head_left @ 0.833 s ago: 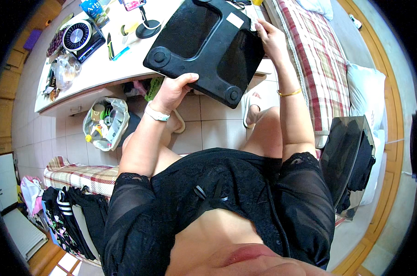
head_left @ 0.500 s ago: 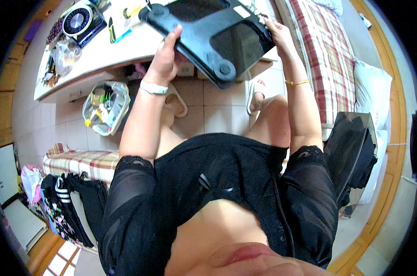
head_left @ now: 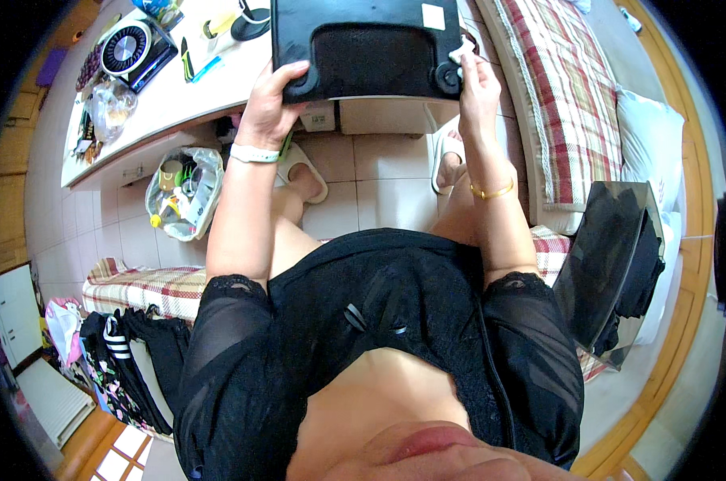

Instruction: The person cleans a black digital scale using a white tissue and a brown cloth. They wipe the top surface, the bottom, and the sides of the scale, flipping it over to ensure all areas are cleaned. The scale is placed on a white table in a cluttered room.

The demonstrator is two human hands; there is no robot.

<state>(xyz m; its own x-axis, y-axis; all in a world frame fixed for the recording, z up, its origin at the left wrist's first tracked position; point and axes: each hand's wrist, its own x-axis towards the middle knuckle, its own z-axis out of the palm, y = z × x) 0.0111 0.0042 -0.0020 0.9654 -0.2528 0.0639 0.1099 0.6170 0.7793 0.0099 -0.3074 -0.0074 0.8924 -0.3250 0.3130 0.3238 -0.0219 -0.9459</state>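
Note:
I hold a flat black scale-like slab up in front of me, its underside with round feet facing me. My left hand grips its lower left corner. My right hand holds its right edge and presses a small white cloth or wipe against a corner foot. The slab hangs over the edge of a white table. A white band sits on my left wrist and a gold bangle on my right.
The white table carries a small round fan, bags and pens. A plastic bag of rubbish lies on the tiled floor by my white slippers. A plaid mattress lies at right, with a dark glass panel beside me.
I have turned and raised the black slab from a tilted diagonal pose to level. It now lies further up the picture, and my right hand has shifted to its right corner.

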